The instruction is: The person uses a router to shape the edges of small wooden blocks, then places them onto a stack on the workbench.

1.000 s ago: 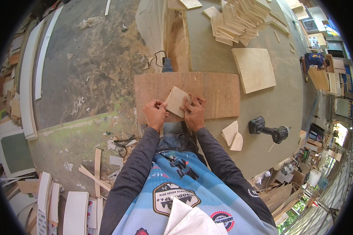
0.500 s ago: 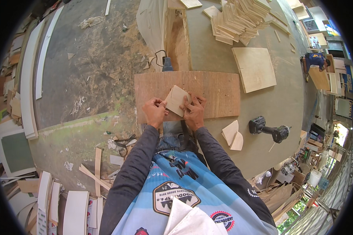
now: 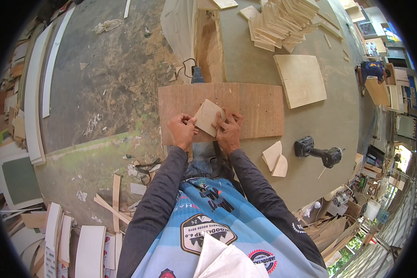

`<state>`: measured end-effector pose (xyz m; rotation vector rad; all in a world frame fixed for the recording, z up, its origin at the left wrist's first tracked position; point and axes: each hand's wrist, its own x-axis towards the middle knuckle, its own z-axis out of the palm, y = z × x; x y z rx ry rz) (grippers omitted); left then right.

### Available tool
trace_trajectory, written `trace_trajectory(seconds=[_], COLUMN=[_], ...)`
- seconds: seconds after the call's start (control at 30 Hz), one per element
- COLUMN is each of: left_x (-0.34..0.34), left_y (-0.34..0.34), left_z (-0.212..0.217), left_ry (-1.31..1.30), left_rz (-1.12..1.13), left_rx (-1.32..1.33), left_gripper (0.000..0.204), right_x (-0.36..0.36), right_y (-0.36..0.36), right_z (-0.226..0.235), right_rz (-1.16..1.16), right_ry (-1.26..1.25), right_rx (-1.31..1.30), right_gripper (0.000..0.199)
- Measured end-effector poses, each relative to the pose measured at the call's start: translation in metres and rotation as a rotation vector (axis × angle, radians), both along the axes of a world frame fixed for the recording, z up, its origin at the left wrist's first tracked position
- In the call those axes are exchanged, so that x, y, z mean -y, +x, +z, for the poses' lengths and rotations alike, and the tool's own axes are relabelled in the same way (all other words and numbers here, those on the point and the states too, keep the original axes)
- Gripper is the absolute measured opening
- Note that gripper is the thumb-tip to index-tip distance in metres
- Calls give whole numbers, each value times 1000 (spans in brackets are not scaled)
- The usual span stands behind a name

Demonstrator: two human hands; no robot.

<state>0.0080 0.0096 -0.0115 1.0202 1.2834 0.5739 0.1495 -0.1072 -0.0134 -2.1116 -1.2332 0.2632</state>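
Note:
A small, pale square piece of plywood (image 3: 207,116) lies turned at an angle on a reddish-brown wooden board (image 3: 259,111) in front of me. Pressed on its right side are the bent fingers of my right hand (image 3: 228,129), which grips that edge. My left hand (image 3: 183,129) is at the left corner of the piece, thumb and fingertips pinched together at its edge; whether anything small sits between them is hidden. Two thin rounded wooden offcuts (image 3: 274,157) rest to the right of my right forearm.
A black cordless drill (image 3: 317,152) lies right of the offcuts. Beyond it are a larger plywood panel (image 3: 300,81) and a heap of thin wooden pieces (image 3: 282,25). Behind the board stands a dark plug-ended tool (image 3: 197,75) with a cable. A person (image 3: 373,72) bends at the far right.
Both hands stay in nearly the same place on the plywood piece. The view has shifted very slightly; little else differs.

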Motion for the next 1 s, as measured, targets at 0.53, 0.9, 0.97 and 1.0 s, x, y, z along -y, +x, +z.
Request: trace_trajectory(seconds=[0.53, 0.9, 0.97, 1.0], left_x=[-2, -3, -4, -4], left_y=[1, 1, 1, 1], left_z=[2, -1, 1, 1], left_ry=[1, 12, 8, 4], left_rz=[7, -1, -8, -19], left_rx=[-12, -3, -8, -17], left_gripper=[9, 9, 9, 9], right_x=[1, 2, 2, 2], right_y=[0, 2, 2, 2], right_z=[-6, -9, -9, -8], right_rz=[-4, 5, 7, 10], right_ry=[36, 42, 42, 40], right_rx=[-4, -20, -17, -17], right_gripper=[47, 49, 49, 49])
